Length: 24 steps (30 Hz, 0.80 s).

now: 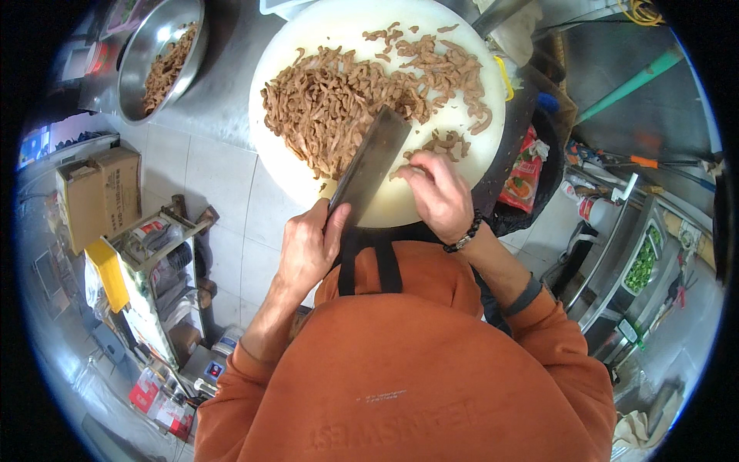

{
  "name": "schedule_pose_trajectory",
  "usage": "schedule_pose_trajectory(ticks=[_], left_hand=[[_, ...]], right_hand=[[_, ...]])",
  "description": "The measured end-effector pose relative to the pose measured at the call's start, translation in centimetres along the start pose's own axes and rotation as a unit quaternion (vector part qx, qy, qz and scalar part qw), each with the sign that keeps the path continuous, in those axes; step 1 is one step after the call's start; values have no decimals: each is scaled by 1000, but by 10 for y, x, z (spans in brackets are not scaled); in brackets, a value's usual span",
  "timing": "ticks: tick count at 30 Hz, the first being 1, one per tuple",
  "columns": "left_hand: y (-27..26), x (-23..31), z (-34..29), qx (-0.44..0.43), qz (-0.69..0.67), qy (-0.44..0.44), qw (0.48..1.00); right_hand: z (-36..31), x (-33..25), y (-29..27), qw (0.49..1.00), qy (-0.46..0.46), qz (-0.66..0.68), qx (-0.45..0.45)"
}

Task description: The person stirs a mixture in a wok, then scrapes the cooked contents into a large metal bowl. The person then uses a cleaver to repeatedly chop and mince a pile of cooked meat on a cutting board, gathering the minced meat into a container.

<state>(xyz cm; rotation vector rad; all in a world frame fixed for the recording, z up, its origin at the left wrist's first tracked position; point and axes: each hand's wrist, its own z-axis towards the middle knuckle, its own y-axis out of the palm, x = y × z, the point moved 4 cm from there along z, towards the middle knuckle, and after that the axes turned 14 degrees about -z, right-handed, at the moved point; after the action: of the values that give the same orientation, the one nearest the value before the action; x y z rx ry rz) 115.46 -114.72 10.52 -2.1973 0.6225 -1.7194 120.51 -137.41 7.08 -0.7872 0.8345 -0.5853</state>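
My left hand point(308, 242) is closed round the handle end of a cleaver point(375, 158), whose broad dark blade slants up and right over a round white chopping board point(289, 42). To the blade's left and beyond it spreads a big heap of brown cooked meat strips point(327, 108). My right hand point(443, 199), with a beaded bracelet at the wrist, is over the near right of the board, its fingers pinched together at a small piece of meat point(400, 171). A small cluster of strips point(446, 144) lies just beyond those fingers, and looser strips point(450, 69) lie at the far right.
A steel bowl point(196, 58) with more meat strips stands at the far left on a metal counter point(231, 73). Right of the board is a black-lined bin point(550, 181) with a red packet point(525, 173). A cluttered shelf point(154, 254) is at left, a tray of chopped greens point(643, 258) at right.
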Motion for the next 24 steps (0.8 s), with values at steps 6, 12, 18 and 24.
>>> schedule_pose_trajectory(ticks=[6,12,18,24], left_hand=[[-6,7,-12,-8,29,10,1000],[-18,20,-43,-31,91,16,995],[-18,25,-56,-58,152,40,986],[4,20,-47,-45,149,23,988]], right_hand=[[-23,-8,17,997,-31,-13,-66],[-27,-15,22,999,-21,3,-36],[-28,-14,27,999,-24,20,-37],[-28,-12,28,999,-31,19,-36]])
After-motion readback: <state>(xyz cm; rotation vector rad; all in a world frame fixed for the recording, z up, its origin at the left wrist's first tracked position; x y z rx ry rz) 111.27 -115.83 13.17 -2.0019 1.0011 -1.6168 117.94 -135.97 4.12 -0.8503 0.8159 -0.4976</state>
